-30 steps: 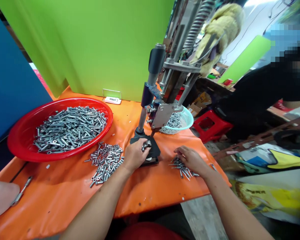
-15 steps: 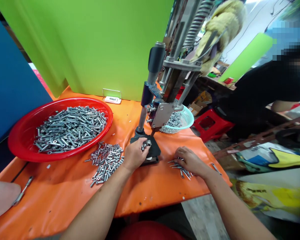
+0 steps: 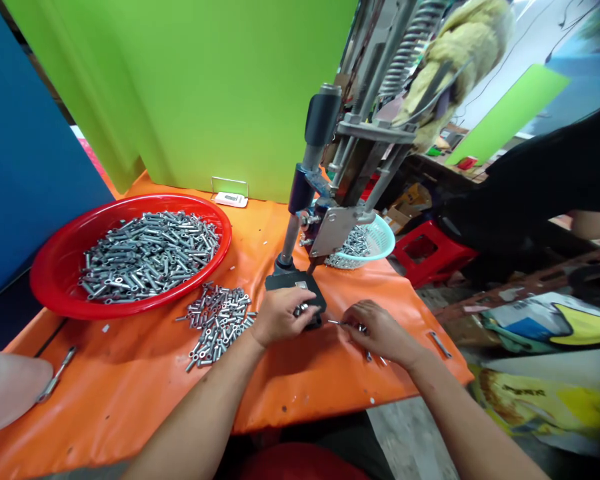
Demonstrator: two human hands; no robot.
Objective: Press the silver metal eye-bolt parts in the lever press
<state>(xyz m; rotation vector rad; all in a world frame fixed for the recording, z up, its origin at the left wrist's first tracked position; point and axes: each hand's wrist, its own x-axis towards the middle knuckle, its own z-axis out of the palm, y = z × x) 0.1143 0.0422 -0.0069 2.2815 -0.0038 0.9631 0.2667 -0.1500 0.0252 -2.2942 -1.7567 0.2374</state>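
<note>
My left hand (image 3: 283,317) is curled at the front of the black base plate (image 3: 280,281) of a hand press (image 3: 325,127), with small metal sleeves (image 3: 300,309) between its thumb and fingers. Just right of it, my right hand (image 3: 375,328) pinches a thin metal pin (image 3: 334,323) whose end points toward the left hand. More thin metal pieces (image 3: 369,357) lie under the right fingers, mostly hidden. Left of the left forearm spreads a pile of ring-ended metal fasteners (image 3: 217,320) on the orange-covered table (image 3: 280,393).
A red basin (image 3: 55,280) full of metal fasteners stands at left. Behind the press is a pale blue basket (image 3: 385,240) with more pieces. A loose metal piece (image 3: 440,345) lies near the right edge, beside a red stool (image 3: 430,257). Another person's dark sleeve (image 3: 545,173) shows at right.
My left hand has moved forward off the plate's middle to its near edge, toward the right hand. My right hand has picked up a thin pin from the small heap.
</note>
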